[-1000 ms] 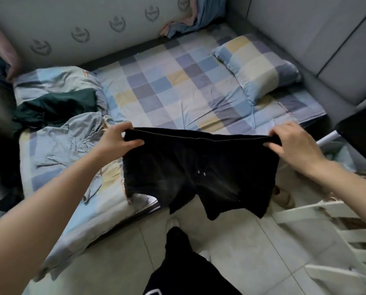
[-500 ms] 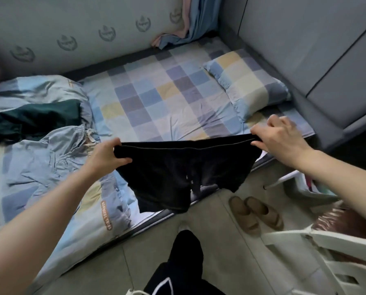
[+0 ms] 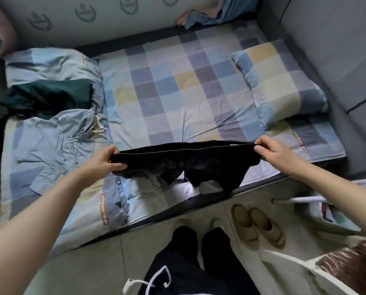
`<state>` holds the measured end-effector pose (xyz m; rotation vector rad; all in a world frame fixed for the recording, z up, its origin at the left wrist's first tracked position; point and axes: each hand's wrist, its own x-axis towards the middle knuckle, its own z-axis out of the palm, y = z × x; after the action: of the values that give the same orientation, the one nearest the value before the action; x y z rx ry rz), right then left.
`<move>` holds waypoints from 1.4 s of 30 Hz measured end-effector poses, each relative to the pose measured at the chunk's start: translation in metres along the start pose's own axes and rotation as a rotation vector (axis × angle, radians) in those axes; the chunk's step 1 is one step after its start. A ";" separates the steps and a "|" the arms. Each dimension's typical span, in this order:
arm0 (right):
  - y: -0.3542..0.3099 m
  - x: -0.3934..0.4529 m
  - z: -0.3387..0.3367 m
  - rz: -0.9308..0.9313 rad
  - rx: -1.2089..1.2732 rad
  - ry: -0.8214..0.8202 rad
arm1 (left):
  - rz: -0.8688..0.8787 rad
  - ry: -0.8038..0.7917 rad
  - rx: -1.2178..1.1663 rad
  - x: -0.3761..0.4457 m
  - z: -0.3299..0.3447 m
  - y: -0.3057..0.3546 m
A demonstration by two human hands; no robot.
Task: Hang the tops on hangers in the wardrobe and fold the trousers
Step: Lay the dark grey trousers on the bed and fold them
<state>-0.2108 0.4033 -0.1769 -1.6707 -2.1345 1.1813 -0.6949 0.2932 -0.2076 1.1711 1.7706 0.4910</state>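
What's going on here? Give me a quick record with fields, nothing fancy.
held item: black shorts, stretched by the waistband
left hand: grips one waistband end
right hand: grips the other end
shorts position: over the near edge of the bed
also on bed: light blue shorts, dark green garment, pillow
on floor: slippers

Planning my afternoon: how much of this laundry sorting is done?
Nothing looks finished. In hand: black shorts, stretched by the waistband between left hand and right hand over the bed, not yet folded. Left: light blue shorts and a dark green garment lie crumpled. No hangers or wardrobe in view.
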 end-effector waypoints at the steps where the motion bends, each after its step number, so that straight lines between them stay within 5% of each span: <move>1: 0.001 0.011 0.000 0.028 0.123 0.022 | -0.029 0.036 -0.069 0.001 0.004 0.002; 5: 0.006 0.044 -0.016 0.133 0.298 -0.013 | -0.180 0.008 -0.291 -0.003 0.014 0.016; 10: 0.014 0.080 -0.073 0.279 0.423 -0.683 | -0.464 -0.626 -0.533 -0.027 0.009 0.019; 12: 0.007 0.101 -0.091 0.238 0.465 -0.789 | -0.503 -0.645 -0.563 -0.026 0.004 0.024; 18: -0.017 0.188 -0.090 0.169 0.437 -0.569 | -0.540 -0.381 -0.521 0.039 -0.022 0.034; 23: 0.006 0.288 -0.037 0.057 0.156 -0.456 | -0.490 -0.191 -0.379 0.148 -0.036 0.009; 29: 0.069 0.459 0.100 0.045 0.180 0.040 | -0.314 0.524 -0.106 0.342 0.001 -0.078; 33: 0.150 0.506 0.195 0.295 0.149 0.038 | -0.368 0.177 0.092 0.404 0.117 -0.150; 37: 0.216 0.507 0.243 0.376 0.064 -0.098 | -0.245 -0.060 0.288 0.414 0.242 -0.169; 42: 0.230 0.524 0.234 0.490 0.103 -0.126 | -0.124 -0.102 0.613 0.430 0.333 -0.134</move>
<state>-0.3602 0.7675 -0.6534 -2.1961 -1.7358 1.5257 -0.5268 0.5540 -0.6741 1.4499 1.9495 -0.2067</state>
